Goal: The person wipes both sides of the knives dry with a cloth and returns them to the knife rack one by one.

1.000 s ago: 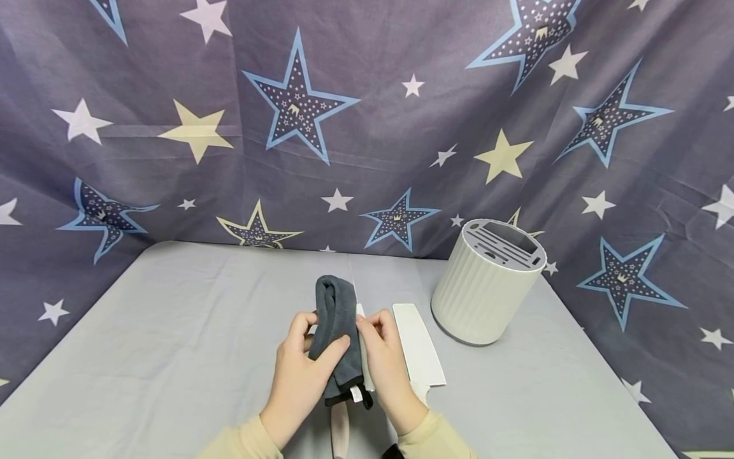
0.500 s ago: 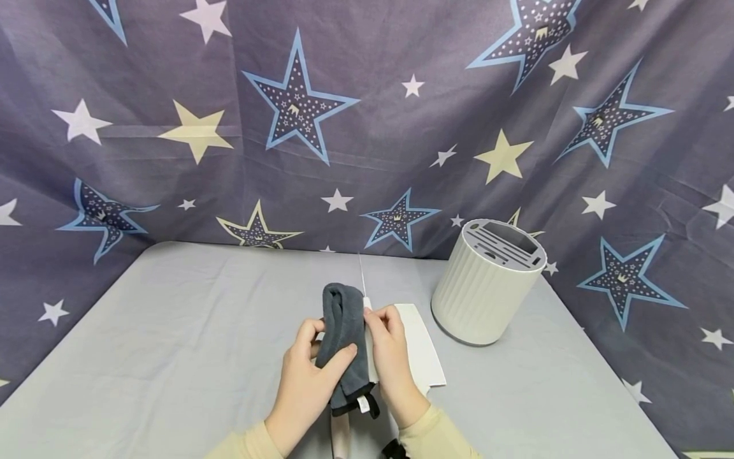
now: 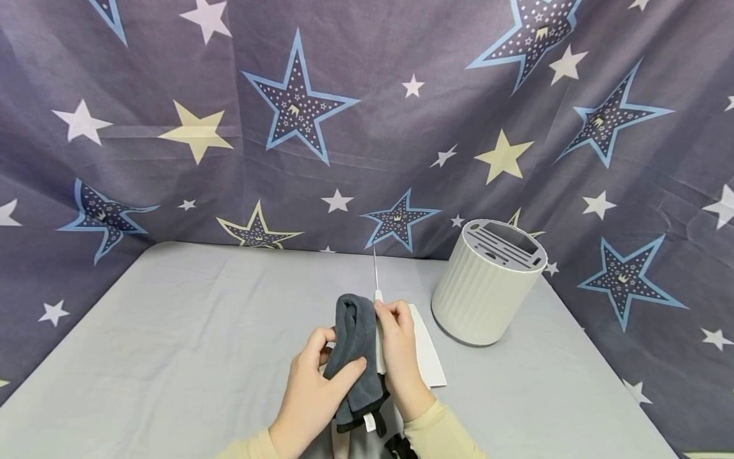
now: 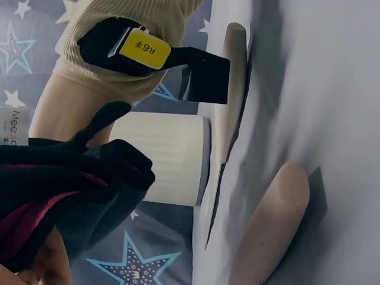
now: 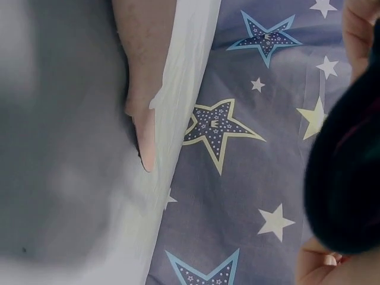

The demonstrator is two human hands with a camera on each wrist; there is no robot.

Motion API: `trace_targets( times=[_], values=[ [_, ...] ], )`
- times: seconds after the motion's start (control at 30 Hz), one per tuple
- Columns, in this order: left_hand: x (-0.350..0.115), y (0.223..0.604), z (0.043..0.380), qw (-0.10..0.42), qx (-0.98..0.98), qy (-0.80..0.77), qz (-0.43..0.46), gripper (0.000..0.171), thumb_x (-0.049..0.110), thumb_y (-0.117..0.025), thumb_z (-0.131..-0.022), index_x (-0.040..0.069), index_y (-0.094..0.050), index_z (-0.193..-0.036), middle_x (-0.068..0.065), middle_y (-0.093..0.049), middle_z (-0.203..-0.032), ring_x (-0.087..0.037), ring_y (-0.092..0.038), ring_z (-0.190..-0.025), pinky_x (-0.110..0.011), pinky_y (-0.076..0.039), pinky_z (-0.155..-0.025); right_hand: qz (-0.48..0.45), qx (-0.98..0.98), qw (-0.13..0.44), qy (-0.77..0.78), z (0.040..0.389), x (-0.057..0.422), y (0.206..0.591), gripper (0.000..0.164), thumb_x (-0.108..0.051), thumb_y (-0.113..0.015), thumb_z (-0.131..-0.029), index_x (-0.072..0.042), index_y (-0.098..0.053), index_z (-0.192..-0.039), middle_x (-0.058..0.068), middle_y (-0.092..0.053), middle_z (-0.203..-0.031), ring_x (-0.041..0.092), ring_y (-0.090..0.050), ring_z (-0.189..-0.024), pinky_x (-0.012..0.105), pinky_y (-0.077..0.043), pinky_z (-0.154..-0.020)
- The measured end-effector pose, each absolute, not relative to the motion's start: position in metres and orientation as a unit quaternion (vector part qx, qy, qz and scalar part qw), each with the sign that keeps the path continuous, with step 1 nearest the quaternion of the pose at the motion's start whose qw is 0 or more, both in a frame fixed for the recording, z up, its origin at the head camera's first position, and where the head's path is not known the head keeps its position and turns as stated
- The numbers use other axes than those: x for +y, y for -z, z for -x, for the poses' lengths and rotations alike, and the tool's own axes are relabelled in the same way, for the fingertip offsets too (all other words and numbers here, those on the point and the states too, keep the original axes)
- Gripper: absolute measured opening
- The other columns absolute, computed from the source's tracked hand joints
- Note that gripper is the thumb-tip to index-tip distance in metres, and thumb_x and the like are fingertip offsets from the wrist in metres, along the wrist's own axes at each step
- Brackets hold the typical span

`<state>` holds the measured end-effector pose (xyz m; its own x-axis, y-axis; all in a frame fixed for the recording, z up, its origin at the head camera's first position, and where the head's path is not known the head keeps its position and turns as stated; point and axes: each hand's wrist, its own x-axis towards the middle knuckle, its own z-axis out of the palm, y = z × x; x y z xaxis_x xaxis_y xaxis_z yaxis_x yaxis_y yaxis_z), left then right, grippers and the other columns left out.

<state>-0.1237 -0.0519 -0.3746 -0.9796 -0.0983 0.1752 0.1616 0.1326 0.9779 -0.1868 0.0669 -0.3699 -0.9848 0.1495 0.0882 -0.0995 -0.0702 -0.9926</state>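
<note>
In the head view my left hand (image 3: pixel 312 389) grips a folded dark grey towel (image 3: pixel 355 354) with black trim, a hanging loop and a white tag. My right hand (image 3: pixel 401 357), close against the towel's right side, pinches the white handle (image 3: pixel 381 347) of a slim knife. Its thin blade (image 3: pixel 376 268) appears edge-on and points up and away. Below the towel lies a knife with a beige handle (image 3: pixel 340 443) on the table. A white-bladed cleaver (image 3: pixel 429 350) lies just right of my right hand, its handle (image 4: pixel 234 89) showing in the left wrist view.
A ribbed white knife block (image 3: pixel 484 290) with a slotted grey top stands at the right rear of the table. Pale cloth covers the table (image 3: pixel 189 357). A star-patterned curtain (image 3: pixel 367 127) hangs behind it.
Both hands have shifted right and slightly toward me with the towel and the slim knife. The knife's thin blade now shows above my right fingers. More of the cleaver is covered.
</note>
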Motion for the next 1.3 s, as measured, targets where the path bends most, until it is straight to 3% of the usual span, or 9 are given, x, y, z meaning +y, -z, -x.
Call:
trace_targets(
  times=[0.33,0.57,0.87,1.3],
  values=[
    [-0.0485,0.375,0.1192,0.119,-0.752,0.648,0.034,0.026,0.014,-0.079,-0.079,0.015,-0.059,-0.095,-0.006,-0.068,-0.092,-0.009,-0.061,-0.074,-0.025,-0.055,-0.06,0.021,-0.66,0.089,-0.746,0.1868,0.0692,0.37,0.02,-0.021,-0.053,-0.1,-0.007,-0.049,-0.086,0.0,-0.049,-0.082,0.012,-0.051,-0.072,0.024,-0.046,-0.064],
    [-0.0486,0.3759,0.1185,0.134,-0.754,0.642,0.039,0.025,0.013,-0.078,-0.08,0.016,-0.06,-0.098,-0.011,-0.065,-0.128,-0.01,-0.061,-0.08,-0.024,-0.055,-0.064,0.021,-0.658,0.099,-0.747,0.186,0.0668,0.372,0.019,-0.019,-0.053,-0.1,-0.007,-0.049,-0.086,0.0,-0.05,-0.083,0.012,-0.051,-0.078,0.024,-0.045,-0.069],
    [-0.0483,0.3771,0.1198,0.167,-0.75,0.638,0.055,0.024,0.011,-0.077,-0.08,0.017,-0.061,-0.097,-0.005,-0.067,-0.124,-0.008,-0.063,-0.083,-0.024,-0.056,-0.065,0.013,-0.662,0.093,-0.743,0.1823,0.0649,0.3709,0.019,-0.02,-0.051,-0.101,-0.007,-0.048,-0.087,-0.001,-0.05,-0.081,0.012,-0.05,-0.079,0.024,-0.043,-0.072],
    [-0.0519,0.3759,0.1254,0.16,-0.76,0.628,0.04,0.024,0.013,-0.075,-0.083,0.015,-0.061,-0.103,-0.005,-0.065,-0.127,-0.015,-0.062,-0.087,-0.024,-0.056,-0.061,0.013,-0.671,0.075,-0.737,0.1821,0.0626,0.3744,0.024,-0.024,-0.051,-0.102,-0.008,-0.047,-0.085,0.002,-0.051,-0.085,0.013,-0.051,-0.077,0.025,-0.045,-0.069]
  ],
)
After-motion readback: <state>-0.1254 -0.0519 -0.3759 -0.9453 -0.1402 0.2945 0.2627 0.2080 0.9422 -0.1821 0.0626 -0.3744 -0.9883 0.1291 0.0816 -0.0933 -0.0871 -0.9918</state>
